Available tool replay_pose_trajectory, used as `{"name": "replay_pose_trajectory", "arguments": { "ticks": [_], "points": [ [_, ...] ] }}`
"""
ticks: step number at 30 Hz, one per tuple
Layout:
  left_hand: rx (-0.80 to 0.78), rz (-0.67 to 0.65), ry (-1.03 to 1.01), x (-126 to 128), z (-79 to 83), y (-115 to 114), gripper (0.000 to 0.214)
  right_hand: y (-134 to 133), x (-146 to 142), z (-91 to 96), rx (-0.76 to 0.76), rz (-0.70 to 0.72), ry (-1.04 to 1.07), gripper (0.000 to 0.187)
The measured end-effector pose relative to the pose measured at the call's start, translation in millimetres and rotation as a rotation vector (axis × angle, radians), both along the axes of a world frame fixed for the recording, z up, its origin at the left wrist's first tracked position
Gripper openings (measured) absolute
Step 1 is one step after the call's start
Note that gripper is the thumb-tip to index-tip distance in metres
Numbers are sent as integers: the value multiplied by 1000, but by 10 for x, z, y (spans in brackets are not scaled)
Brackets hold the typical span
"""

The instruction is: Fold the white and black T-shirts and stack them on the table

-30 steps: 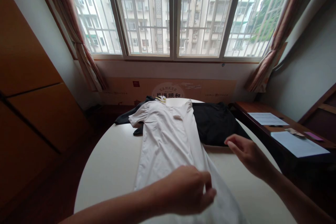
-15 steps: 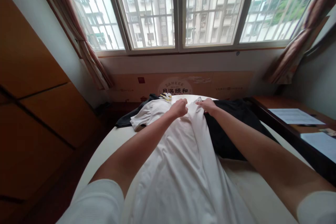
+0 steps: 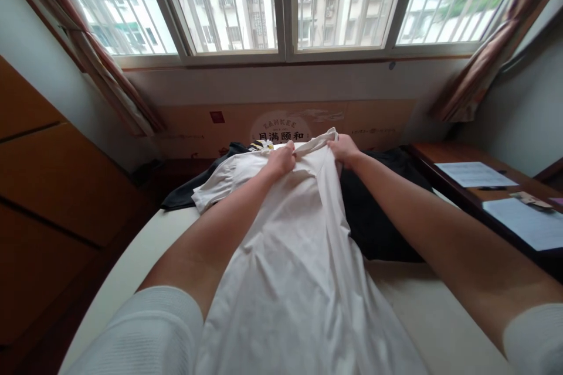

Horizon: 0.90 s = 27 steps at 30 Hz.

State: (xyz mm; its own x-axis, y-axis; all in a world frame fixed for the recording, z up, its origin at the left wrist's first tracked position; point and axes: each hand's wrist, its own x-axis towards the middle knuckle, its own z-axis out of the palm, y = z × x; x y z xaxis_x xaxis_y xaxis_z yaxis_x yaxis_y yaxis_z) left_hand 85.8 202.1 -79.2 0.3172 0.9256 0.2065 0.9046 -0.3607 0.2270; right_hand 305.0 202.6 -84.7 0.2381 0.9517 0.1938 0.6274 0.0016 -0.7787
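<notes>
A white T-shirt (image 3: 285, 246) stretches from the near edge of the view to the far end of the white table (image 3: 132, 258), wrinkled, with one sleeve spread to the left. My left hand (image 3: 282, 159) is closed on its far edge near the collar. My right hand (image 3: 345, 150) grips the same edge farther right and lifts it a little, so the fabric between both hands is raised. Dark clothing (image 3: 378, 217) lies beneath and to the right of the shirt. Another dark garment (image 3: 182, 192) shows at the left beyond the sleeve.
A dark wooden desk (image 3: 422, 155) with paper sheets (image 3: 475, 174) and a pen (image 3: 497, 188) stands on the right. Orange-brown cabinets (image 3: 39, 187) line the left. Behind the table are a printed cardboard panel (image 3: 185, 129) and a barred window (image 3: 220, 6) with curtains.
Both hands have moved apart, pulling the shirt's far edge taut between them. My right hand has raised its part of the edge. The view has tilted down slightly.
</notes>
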Motion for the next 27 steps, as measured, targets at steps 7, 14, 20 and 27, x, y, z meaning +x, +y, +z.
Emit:
{"name": "replay_pose_trajectory", "arguments": {
  "ticks": [7,14,20,27],
  "points": [
    [56,81,2,82,69,82,29,122,-34,-54,-109,-46,-85,17],
    [75,125,-60,209,93,-703,31,197,-87,-288,-74,0,-155,20],
    [-489,-141,-126,229,-12,-1619,32,209,-69,-339,-72,5,-157,22],
    [-911,113,-932,257,-180,-1860,34,173,-81,-330,-70,-4,-163,22]
  ]
}}
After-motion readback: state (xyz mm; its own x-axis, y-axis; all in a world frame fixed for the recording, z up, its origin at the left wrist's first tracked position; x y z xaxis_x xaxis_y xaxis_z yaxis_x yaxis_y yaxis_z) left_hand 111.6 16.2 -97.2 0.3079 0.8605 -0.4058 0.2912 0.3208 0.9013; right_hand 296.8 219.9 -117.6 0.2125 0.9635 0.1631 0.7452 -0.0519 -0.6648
